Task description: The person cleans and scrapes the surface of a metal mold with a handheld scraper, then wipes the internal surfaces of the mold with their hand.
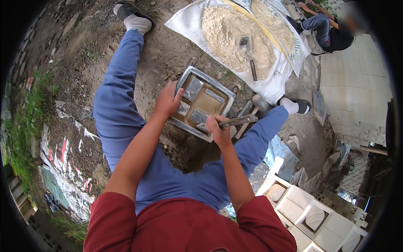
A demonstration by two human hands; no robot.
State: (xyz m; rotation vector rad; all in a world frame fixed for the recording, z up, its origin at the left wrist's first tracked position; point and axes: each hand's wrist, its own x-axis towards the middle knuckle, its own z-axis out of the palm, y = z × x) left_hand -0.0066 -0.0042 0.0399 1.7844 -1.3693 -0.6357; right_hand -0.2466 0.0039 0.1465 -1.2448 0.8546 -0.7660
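Between my knees a square grey metal mould rests on the ground, with several flat grey blocks inside and damp tan mix between them. My left hand grips its left rim, thumb over the edge. Above its lower right corner, my right hand is closed around a worn, trowel-like tool. One end sticks out to the right; a thin grey end reaches left over the mould. My fist hides the middle of the tool.
Beside the mould's right side lies a mallet. Farther off, a white sack sheet bears pale powder and a small shovel. Pale patterned blocks stand at lower right. Another person sits at upper right.
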